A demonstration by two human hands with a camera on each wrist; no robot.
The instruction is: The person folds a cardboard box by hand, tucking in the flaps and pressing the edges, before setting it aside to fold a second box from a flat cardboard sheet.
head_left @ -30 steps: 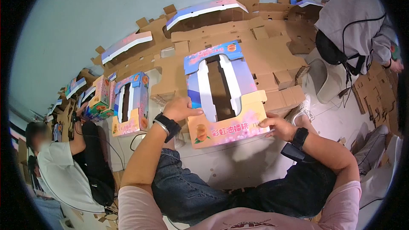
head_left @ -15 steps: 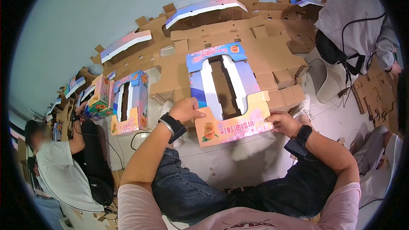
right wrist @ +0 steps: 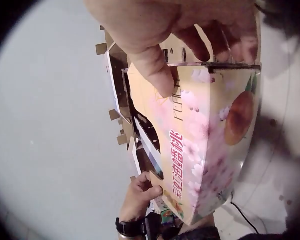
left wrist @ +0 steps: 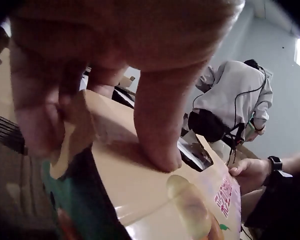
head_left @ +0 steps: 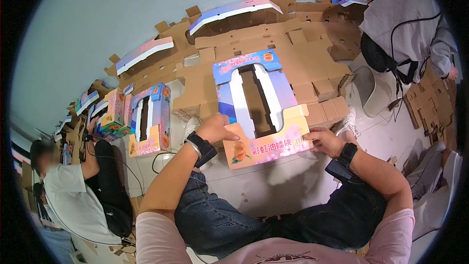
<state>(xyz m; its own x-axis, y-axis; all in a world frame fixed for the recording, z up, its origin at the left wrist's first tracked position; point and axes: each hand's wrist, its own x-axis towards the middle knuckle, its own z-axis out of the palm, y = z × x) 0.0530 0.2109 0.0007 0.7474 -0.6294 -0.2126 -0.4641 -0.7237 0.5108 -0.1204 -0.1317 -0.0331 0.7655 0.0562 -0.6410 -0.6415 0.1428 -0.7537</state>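
A printed cardboard fruit box (head_left: 268, 144) with peach pictures and a long opening in its top lies in front of me, its near end orange and its far end blue. My left hand (head_left: 213, 129) grips the near left corner, thumb on the top panel. In the left wrist view, that thumb (left wrist: 160, 135) presses flat beside the peach print while the other fingers reach over the side edge. At the near right corner my right hand (head_left: 326, 143) holds the box. Its thumb (right wrist: 157, 75) lies on top in the right wrist view, with its fingers down the side.
Flattened brown cardboard (head_left: 312, 63) is stacked under and behind the box. A similar printed box (head_left: 149, 122) stands to the left. One person (head_left: 80, 200) sits at left; another in grey (head_left: 403, 24) is at right, near a pale stool (head_left: 366, 90).
The box has shifted slightly to the right, both hands moving along with it. Over the last half second it has stayed almost still.
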